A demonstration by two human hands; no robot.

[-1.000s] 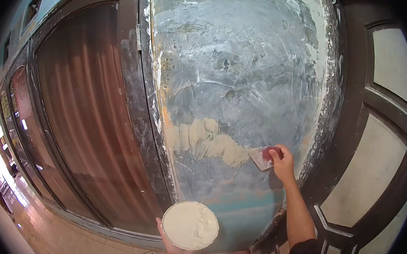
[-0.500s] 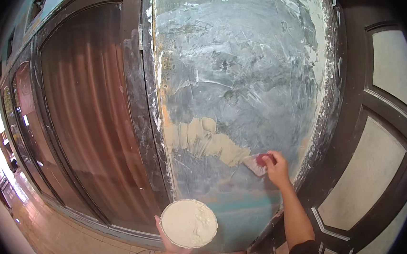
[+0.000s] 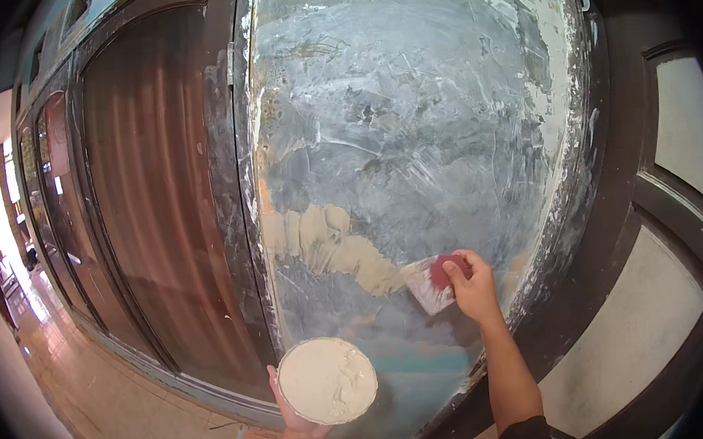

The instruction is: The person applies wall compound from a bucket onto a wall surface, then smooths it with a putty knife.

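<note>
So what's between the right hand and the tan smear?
In the head view, a scraper lies between the right hand and the tan smear.

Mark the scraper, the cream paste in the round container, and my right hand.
Scraper [image 3: 429, 287], head view: its pale blade.
Cream paste [image 3: 324, 380], head view: middle of its surface.
Right hand [image 3: 477, 290], head view: back of the hand.

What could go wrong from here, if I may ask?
The tub, full of paste and apparently held by the left hand alone, might spill if it tips. The scraper in the right hand is at the smear's end and could gouge it.
</note>
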